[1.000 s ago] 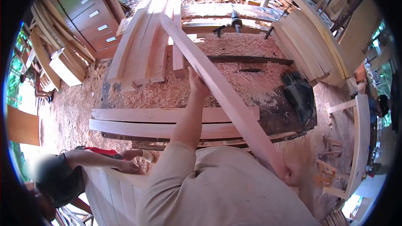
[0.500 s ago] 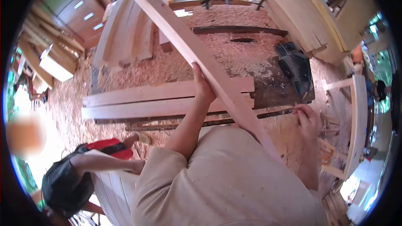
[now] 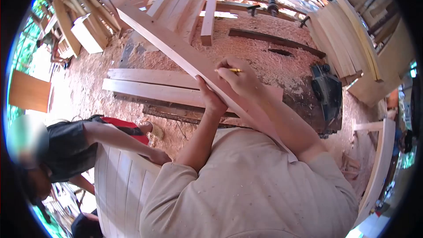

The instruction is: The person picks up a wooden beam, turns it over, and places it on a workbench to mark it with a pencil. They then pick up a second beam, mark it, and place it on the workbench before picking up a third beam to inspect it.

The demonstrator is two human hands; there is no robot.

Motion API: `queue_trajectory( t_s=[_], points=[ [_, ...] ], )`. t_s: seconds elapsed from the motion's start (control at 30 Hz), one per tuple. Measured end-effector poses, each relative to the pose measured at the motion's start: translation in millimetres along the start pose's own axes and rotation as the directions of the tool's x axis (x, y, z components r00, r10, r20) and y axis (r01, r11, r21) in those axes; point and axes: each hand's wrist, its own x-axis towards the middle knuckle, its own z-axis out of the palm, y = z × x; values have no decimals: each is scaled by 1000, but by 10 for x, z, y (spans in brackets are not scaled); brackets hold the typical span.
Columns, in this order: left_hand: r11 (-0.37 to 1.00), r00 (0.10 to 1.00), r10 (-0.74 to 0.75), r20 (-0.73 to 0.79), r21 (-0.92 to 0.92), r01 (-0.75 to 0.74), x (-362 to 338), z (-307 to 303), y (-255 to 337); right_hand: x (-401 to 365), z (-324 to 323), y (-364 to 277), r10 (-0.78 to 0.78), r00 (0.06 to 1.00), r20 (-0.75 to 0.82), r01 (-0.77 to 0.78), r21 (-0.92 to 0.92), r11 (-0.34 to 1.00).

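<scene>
A long squared timber [image 3: 165, 37] runs diagonally from the upper left down to my shirt front. My left hand [image 3: 212, 99] is closed around its lower edge near the middle, thumb up along the side. Pinched in the fingers of my right hand [image 3: 241, 79] is a yellow pencil [image 3: 235, 70], its tip right at the timber's upper face, just beyond my left thumb. Beneath the raised timber, two planed boards [image 3: 152, 89] lie side by side on the workbench, partly covered by my left forearm.
A dark power planer [image 3: 326, 90] sits at the bench's right end. Shavings [image 3: 246, 24] cover the bench, with a dark bar [image 3: 275, 42] across it. More boards [image 3: 180, 6] lie at the back. On the left, a person [image 3: 70, 145] leans by a slatted wooden panel [image 3: 116, 180].
My right hand has come from the far right, beside the bench edge, up and left onto the timber with the pencil. My left hand keeps its hold. The view has turned somewhat.
</scene>
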Motion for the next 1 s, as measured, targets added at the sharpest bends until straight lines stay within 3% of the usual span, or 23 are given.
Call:
queue_trajectory(
  t_s=[0.03, 0.07, 0.13, 0.27, 0.47, 0.53, 0.6, 0.67, 0.73, 0.8, 0.87, 0.93, 0.97, 1.0],
  points=[
    [998, 997, 51, -51, 46, -49, -21, 65, 13, 92, 40, -13, -73, 997, 25, 76, -109, 991],
    [996, 996, 78, -54, 45, -75, -37, 86, 14, 150, 75, -28, -85, 995, 48, 90, -104, 991],
    [984, 985, 145, -93, 116, -134, -70, 111, 15, 225, 127, -122, -31, 999, 27, 35, -147, 988],
    [980, 974, 195, -119, 68, -188, -156, 132, -94, 157, 29, -107, -115, 977, 178, 155, -234, 960],
    [981, 966, 193, -172, 10, -194, -386, 7, -377, -454, -430, -67, -10, 962, 273, 70, -211, 975],
    [965, 937, 262, -231, 51, -257, -453, 107, -423, -716, -641, 19, -32, 928, 372, 121, -217, 969],
    [952, 912, 306, -274, 62, -301, -413, -46, -486, -987, -991, -33, 76, 921, 382, 71, -357, 931],
    [936, 845, 350, -405, 107, -336, -423, -159, -524, -1332, -1484, 299, 218, 896, 388, -75, -349, 934],
    [932, 825, 361, -435, 126, -341, -446, -98, -499, -1601, -1864, 205, 387, 917, 99, -368, -167, 915],
    [926, 799, 376, -470, 152, -346, -476, -109, -493, -1820, -2345, 246, 459, 857, -232, -486, -73, 871],
    [919, 769, 393, -505, 177, -353, -434, -174, -447, -2173, -3063, 554, 632, 726, -269, -686, -237, 688],
    [907, 741, 419, -525, 207, -366, -362, -214, -377, -2552, -3397, 744, 756, 620, -209, -783, -218, 582],
    [900, 717, 433, -547, 225, -373, -304, -237, -341, -2690, -3339, 816, 753, 624, -209, -781, -208, 589],
    [898, 721, 439, -536, 229, -377, -223, -311, -291, -2780, -3294, 905, 769, 608, -197, -773, 76, 630]
  ],
)
